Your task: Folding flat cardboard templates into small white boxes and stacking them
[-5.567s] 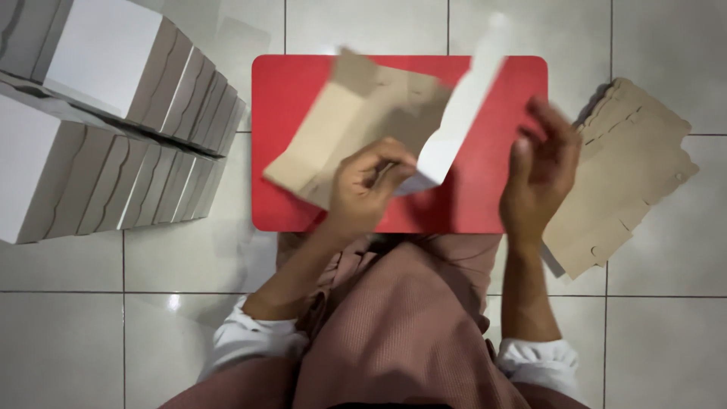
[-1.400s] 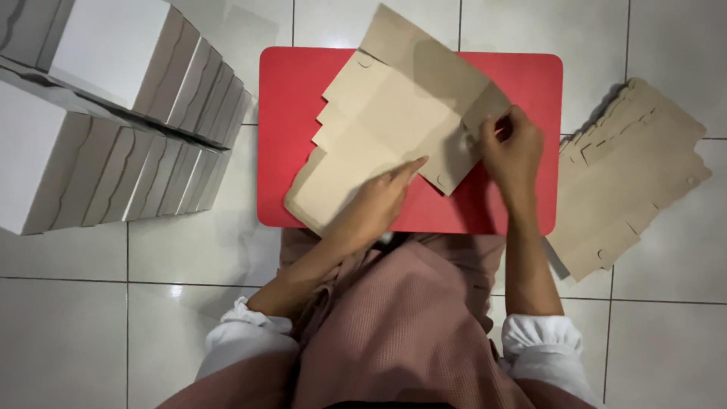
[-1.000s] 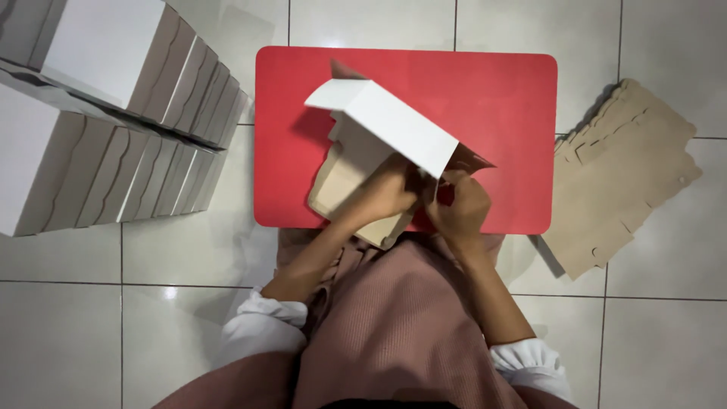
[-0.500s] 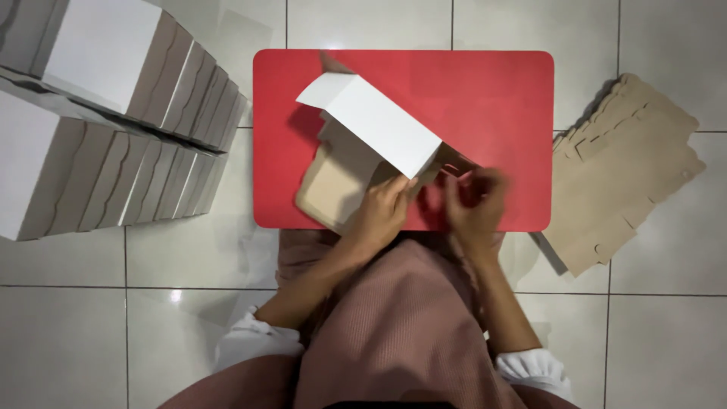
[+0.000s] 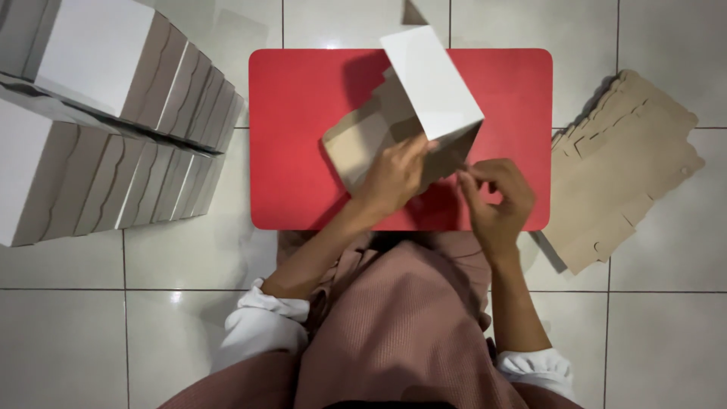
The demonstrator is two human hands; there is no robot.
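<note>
The left hand [image 5: 394, 176] lies across the near side of a half-folded cardboard box [image 5: 401, 129], its fingers closed over the brown edge and the thumb pressed against the wall just under the white panel. The right hand [image 5: 496, 198] sits just beside it, fingers curled together and pinching a small flap at the box's lower right corner; the fingertips [image 5: 466, 173] meet at the cardboard, so both hands are clamped on the same box.

The box is plain brown on the inside and white on the outside. One broad white panel stands tilted up and away from the person, catching the light, while the brown inner walls and a flatter brown panel spread to the left below it. It looks only partly formed, with the right side still loose where the flap is being pinched.

The box rests on a red bench [image 5: 303, 136] with rounded corners, roughly at its middle and towards the near edge. The bench stands on a pale tiled floor [image 5: 91, 333].

To the right of the bench, on the floor, lies a stack of flat brown cardboard blanks [image 5: 621, 167], fanned slightly. To the left, well apart from the hands, are rows of finished white boxes [image 5: 98, 113] standing packed side by side. The person's pinkish-brown garment [image 5: 401, 326] and white cuffs [image 5: 261, 314] fill the lower part of the view.
</note>
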